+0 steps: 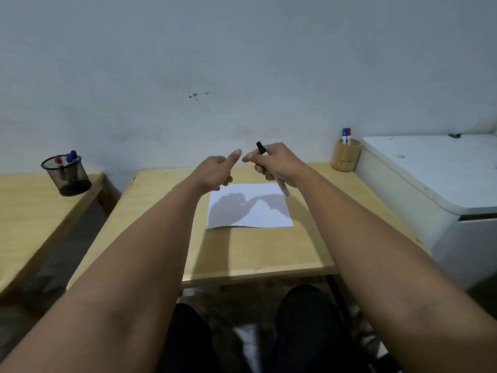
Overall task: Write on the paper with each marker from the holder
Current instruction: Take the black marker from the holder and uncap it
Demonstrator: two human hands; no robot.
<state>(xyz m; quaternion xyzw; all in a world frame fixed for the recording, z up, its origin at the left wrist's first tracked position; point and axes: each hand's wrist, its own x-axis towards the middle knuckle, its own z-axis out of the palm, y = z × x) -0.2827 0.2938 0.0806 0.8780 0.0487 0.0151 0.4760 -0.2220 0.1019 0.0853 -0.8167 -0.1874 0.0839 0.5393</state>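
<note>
A blank white paper (252, 208) lies on the wooden table (258, 249). My right hand (274, 164) is raised above the paper's far edge and grips a black-capped marker (261, 148); its cap points up and its white barrel sticks out below the hand. My left hand (215, 172) hovers just left of it, thumb stretched toward the cap and fingers curled, holding nothing. A wooden holder (345, 156) at the table's back right contains a blue and a red marker (346, 135).
A black mesh cup (67, 175) with red and blue markers stands on a second wooden table at the left. A white cabinet (435, 184) adjoins the table's right side. The wall is close behind. My knees are under the table's near edge.
</note>
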